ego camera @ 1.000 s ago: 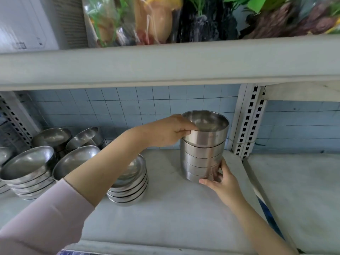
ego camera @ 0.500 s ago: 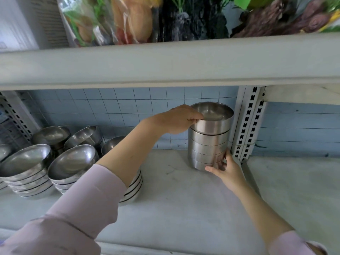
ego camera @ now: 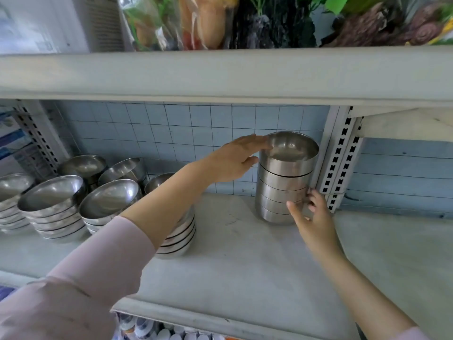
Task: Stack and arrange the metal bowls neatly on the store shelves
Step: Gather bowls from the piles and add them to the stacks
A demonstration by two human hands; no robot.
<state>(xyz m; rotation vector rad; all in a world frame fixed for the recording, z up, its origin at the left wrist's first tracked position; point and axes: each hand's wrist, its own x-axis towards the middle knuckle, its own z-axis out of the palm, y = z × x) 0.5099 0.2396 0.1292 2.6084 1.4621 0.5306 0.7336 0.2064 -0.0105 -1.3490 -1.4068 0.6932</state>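
A tall stack of straight-walled metal bowls (ego camera: pixel 285 179) stands at the back right of the grey shelf (ego camera: pixel 232 261), close beside the perforated post. My left hand (ego camera: pixel 235 160) is at the stack's top rim with its fingers stretched flat, fingertips just touching the top bowl. At the stack's lower right side my right hand (ego camera: pixel 311 217) has its fingers spread, brushing the bottom bowls. Neither hand is closed around a bowl. My left forearm hides part of a stack of rounded bowls (ego camera: pixel 177 234).
More stacks of rounded metal bowls fill the left: front ones (ego camera: pixel 52 207) (ego camera: pixel 110 202), back ones (ego camera: pixel 83 165) (ego camera: pixel 125 168). The post (ego camera: pixel 340 163) separates this bay from the right shelf (ego camera: pixel 397 244). The upper shelf board (ego camera: pixel 220 74) hangs low overhead.
The stack has been pushed back and right until it stands by the post. My left hand has loosened from gripping the top rim to flat fingers; my right hand's fingers have spread.
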